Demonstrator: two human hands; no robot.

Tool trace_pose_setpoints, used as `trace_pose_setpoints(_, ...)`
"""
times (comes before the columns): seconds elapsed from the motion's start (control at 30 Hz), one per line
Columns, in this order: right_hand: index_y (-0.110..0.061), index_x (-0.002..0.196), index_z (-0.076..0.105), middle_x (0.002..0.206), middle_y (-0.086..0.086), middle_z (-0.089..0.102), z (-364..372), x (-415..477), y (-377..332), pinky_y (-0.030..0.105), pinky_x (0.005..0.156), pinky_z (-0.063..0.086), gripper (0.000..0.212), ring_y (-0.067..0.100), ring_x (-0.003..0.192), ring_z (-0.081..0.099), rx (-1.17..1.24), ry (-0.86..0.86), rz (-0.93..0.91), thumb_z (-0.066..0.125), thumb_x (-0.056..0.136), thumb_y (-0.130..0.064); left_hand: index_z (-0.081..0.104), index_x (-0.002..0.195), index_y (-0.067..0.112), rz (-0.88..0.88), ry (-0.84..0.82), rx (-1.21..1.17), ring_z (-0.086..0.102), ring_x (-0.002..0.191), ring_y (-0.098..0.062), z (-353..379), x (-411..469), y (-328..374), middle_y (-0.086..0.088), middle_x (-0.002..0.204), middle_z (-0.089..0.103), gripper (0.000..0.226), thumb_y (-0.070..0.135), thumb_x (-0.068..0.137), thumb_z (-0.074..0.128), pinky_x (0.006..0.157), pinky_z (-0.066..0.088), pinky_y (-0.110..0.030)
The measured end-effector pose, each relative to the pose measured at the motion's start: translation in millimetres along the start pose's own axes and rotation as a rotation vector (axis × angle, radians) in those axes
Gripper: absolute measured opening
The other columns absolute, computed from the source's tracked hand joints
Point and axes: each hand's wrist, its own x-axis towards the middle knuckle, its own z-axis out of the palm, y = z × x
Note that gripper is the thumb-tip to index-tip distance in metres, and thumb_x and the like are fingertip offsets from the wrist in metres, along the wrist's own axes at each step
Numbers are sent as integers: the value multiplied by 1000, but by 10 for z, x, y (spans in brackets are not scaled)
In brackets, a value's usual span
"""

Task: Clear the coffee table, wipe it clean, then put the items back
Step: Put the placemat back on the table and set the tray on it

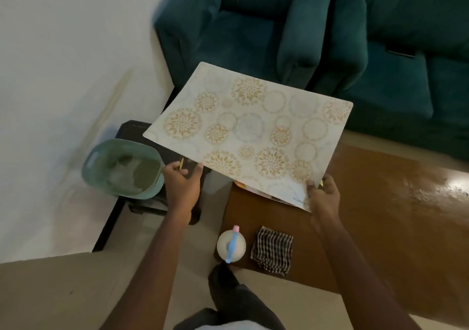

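Dark trousers and a shoe show at the bottom edge, on the pale floor. Both forearms reach forward. The left hand pinches the near left corner of a patterned placemat, and the right hand pinches its near right corner, thumb on top. The placemat is held in the air, tilted, above the far left end of the brown tabletop. On the tabletop's near left corner stands a white spray bottle, with a folded checked cloth just beside it. A green basin sits on a dark side table to the left. Behind is a teal sofa.
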Motion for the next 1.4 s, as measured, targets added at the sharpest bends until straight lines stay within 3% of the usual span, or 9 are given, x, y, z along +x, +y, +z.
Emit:
trace_pose_setpoints(0.17, -17, 115, 59, 109, -5, 69, -679, -437, -57, 27, 70, 61, 20, 12, 96, 68, 56, -57, -22, 54, 101, -5, 35, 134, 20, -201, -71, -399, 70, 86, -28, 89, -665, 99, -1, 101, 59, 56, 30, 90, 68, 79, 60, -47)
trace_pose_setpoints(0.27, -20, 104, 60, 107, -1, 71, -1133, -651, -17, 30, 65, 61, 17, 15, 94, 71, 92, -71, -10, 55, 100, -4, 49, 121, 10, -254, -141, -497, 70, 88, -28, 130, -1049, 66, -8, 108, 64, 44, 34, 90, 68, 66, 60, -40)
trace_pose_setpoints(0.33, -20, 102, 61, 108, 1, 72, -1440, -771, 9, 31, 65, 61, 16, 18, 94, 72, 88, -83, 2, 56, 99, -5, 59, 114, 12, -236, -127, -487, 68, 94, -30, 151, -1279, -4, -14, 115, 65, 27, 27, 93, 65, 60, 59, -36)
trace_pose_setpoints(0.47, -12, 117, 60, 110, 3, 72, -2032, -876, 94, 30, 63, 60, 20, 17, 92, 73, 97, -86, 16, 58, 98, -5, 63, 100, 13, -217, -139, -470, 69, 95, -34, 272, -1779, -95, -17, 109, 69, 6, 15, 95, 62, 62, 61, -42)
trace_pose_setpoints(0.6, -10, 122, 59, 113, 7, 71, -2660, -818, 179, 32, 65, 61, 25, 20, 95, 72, 111, -71, 22, 59, 98, -5, 61, 110, 10, -177, -174, -470, 71, 88, -26, 634, -2336, -190, -12, 104, 70, 15, 11, 95, 60, 56, 60, -34)
trace_pose_setpoints(0.77, -18, 110, 62, 114, 8, 71, -3492, -586, 302, 40, 73, 60, 19, 23, 96, 72, 123, -36, 60, 57, 99, -5, 59, 120, 11, -141, -216, -458, 73, 81, -22, 1256, -2912, -429, -11, 108, 70, 24, 11, 96, 59, 57, 59, -33)
trace_pose_setpoints(0.93, -15, 114, 62, 111, 6, 72, -4446, -266, 397, 49, 84, 59, 20, 23, 97, 71, 94, -23, 69, 56, 99, -2, 61, 113, 14, -188, -193, -450, 72, 86, -24, 2024, -3606, -747, -10, 110, 69, 17, 11, 96, 58, 58, 60, -34)
trace_pose_setpoints(1.07, -18, 106, 63, 110, 7, 71, -5059, -50, 372, 51, 88, 58, 19, 24, 98, 70, 52, -15, 84, 56, 99, -1, 59, 121, 12, -245, -167, -462, 71, 91, -26, 2493, -4047, -928, -11, 115, 68, 26, 10, 96, 59, 61, 61, -37)
trace_pose_setpoints(1.4, -17, 106, 63, 111, 9, 71, -5488, 633, 511, 55, 88, 57, 17, 29, 100, 70, -37, -8, 168, 57, 99, -3, 60, 103, 20, -313, -152, -446, 72, 83, -25, 3170, -4184, -1008, -10, 104, 70, 14, 8, 96, 57, 63, 62, -39)
